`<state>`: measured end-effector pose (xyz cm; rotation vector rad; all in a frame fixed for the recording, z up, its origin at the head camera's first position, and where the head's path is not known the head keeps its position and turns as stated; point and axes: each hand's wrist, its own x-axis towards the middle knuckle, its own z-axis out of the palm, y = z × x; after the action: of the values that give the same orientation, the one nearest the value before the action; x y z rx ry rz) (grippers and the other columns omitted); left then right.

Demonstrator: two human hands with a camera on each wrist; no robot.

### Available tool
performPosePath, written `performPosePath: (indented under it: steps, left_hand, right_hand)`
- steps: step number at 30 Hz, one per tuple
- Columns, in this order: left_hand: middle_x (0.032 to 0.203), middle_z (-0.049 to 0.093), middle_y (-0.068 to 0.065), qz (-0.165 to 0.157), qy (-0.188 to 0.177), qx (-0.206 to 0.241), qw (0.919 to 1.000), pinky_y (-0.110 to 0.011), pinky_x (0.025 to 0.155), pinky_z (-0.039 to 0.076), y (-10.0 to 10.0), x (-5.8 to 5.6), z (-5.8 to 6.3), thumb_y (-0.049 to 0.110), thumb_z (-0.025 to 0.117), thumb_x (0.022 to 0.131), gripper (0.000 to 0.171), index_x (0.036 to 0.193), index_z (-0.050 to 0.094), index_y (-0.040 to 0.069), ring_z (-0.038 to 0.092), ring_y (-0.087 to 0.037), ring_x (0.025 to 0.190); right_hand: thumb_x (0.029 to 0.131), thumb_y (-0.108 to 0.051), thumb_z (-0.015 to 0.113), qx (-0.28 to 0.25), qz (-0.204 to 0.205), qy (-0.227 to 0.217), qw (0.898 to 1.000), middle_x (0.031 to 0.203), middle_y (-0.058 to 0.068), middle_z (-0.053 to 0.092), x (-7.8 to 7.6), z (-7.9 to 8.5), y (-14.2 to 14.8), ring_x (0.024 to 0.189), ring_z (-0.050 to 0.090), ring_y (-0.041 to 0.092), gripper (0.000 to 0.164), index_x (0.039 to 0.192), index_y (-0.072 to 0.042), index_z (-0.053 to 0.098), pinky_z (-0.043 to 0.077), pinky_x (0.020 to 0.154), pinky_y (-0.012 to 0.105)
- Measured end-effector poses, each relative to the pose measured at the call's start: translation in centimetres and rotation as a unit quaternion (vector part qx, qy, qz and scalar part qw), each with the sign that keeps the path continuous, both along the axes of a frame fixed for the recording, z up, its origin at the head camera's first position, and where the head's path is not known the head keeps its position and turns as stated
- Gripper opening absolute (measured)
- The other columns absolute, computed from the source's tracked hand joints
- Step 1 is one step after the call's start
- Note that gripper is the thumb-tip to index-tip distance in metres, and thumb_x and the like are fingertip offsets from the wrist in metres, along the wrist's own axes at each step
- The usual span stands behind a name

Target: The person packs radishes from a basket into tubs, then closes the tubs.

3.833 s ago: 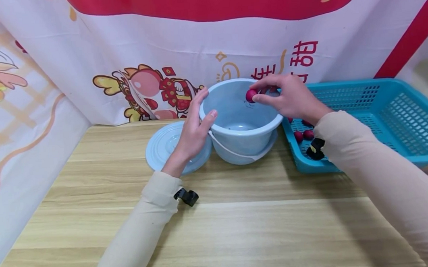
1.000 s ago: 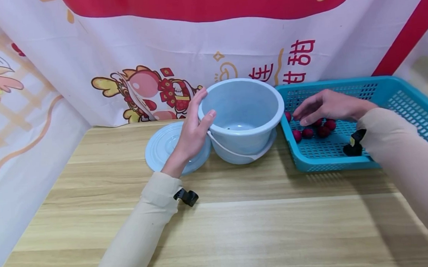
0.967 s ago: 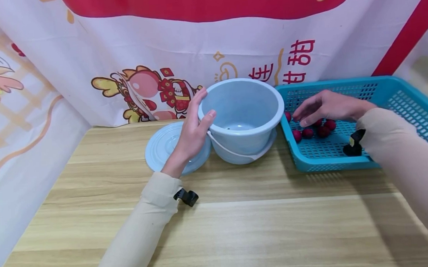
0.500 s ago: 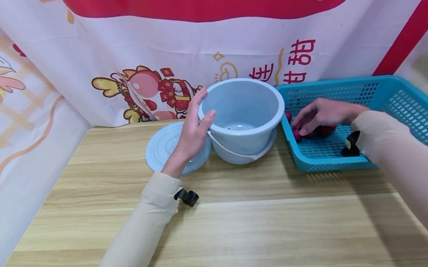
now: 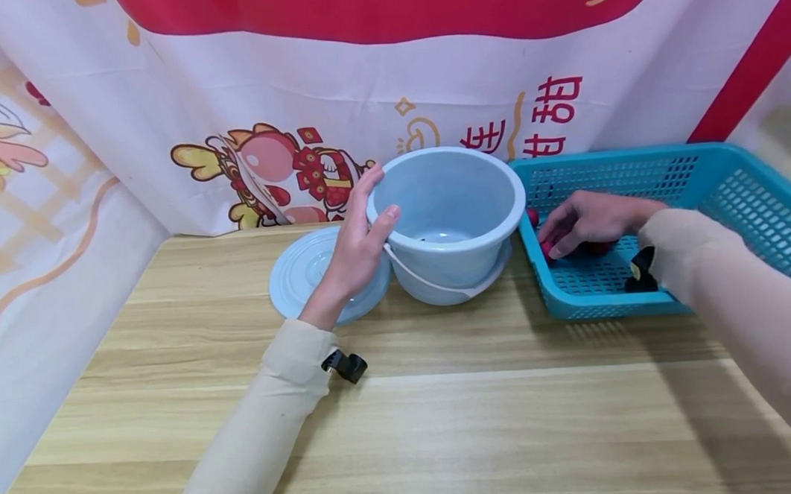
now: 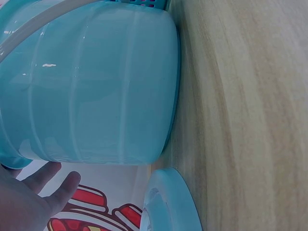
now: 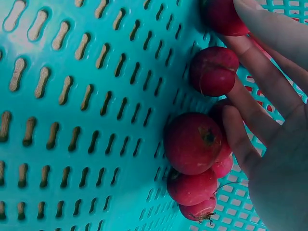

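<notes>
My left hand [image 5: 355,245] holds the left rim of a light blue bucket [image 5: 437,271], thumb over the edge and fingers along the outside. In the left wrist view its fingers [image 6: 62,192] lie beside the bucket wall. Inside the turquoise basket [image 5: 613,306], my right hand [image 5: 585,218] pinches a red radish [image 5: 546,250] near the left wall. The right wrist view has the thumb on that radish [image 7: 224,17] at the top. Several other radishes [image 7: 192,143] lie beside the fingers, partly hidden by the hand in the head view.
A light blue lid [image 5: 296,274] lies on the wooden table [image 5: 405,425], left of the bucket and partly behind my left arm. The bucket's white handle [image 5: 431,282] hangs down in front. A printed cloth [image 5: 332,71] hangs behind the table.
My right hand held a radish over the bucket, then went to the basket without it. Over the last second it lowered and closed on another radish. The left hand stays on the bucket.
</notes>
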<state>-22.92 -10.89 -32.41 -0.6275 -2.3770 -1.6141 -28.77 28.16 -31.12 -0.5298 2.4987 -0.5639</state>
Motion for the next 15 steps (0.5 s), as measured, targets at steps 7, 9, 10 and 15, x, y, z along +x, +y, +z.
performPosePath:
  steps: [7,9,10,15]
  left_hand:
    - [0.179,0.017,0.004,0.001,0.003,0.001,1.0000,-0.061,0.132,0.024,-0.1,0.2,0.1,0.045,0.048,0.104,0.073,0.168,0.025,0.018,0.018,-0.016,0.165]
    - [0.179,0.017,0.003,0.000,0.003,0.002,1.0000,-0.060,0.132,0.024,-0.1,0.2,0.1,0.044,0.049,0.105,0.073,0.168,0.025,0.018,0.018,-0.016,0.165]
    - [0.179,0.017,0.003,-0.001,0.003,0.003,1.0000,-0.060,0.132,0.024,-0.1,0.2,0.1,0.044,0.049,0.105,0.072,0.168,0.025,0.018,0.018,-0.016,0.165]
    - [0.179,0.018,0.002,-0.004,0.000,0.006,1.0000,-0.058,0.132,0.025,-0.1,0.1,0.1,0.043,0.049,0.105,0.072,0.168,0.026,0.018,0.019,-0.017,0.164]
  right_hand:
    - [0.095,-0.027,0.080,-0.013,-0.030,0.039,0.999,0.124,0.013,0.076,0.1,0.3,-0.2,0.115,0.065,0.030,0.041,0.132,-0.011,0.074,0.053,0.101,0.059]
    - [0.094,-0.030,0.080,-0.021,-0.054,0.048,0.997,0.132,0.017,0.073,0.2,0.5,-0.2,0.122,0.060,0.036,0.043,0.133,-0.012,0.074,0.052,0.100,0.061]
    - [0.094,-0.031,0.080,-0.025,-0.066,0.052,0.996,0.136,0.020,0.070,0.3,0.6,-0.2,0.126,0.056,0.039,0.044,0.134,-0.013,0.074,0.052,0.099,0.062]
    - [0.094,-0.040,0.080,-0.050,-0.122,0.060,0.989,0.150,0.023,0.060,0.4,1.1,-0.4,0.137,0.042,0.045,0.053,0.140,-0.016,0.070,0.049,0.101,0.067]
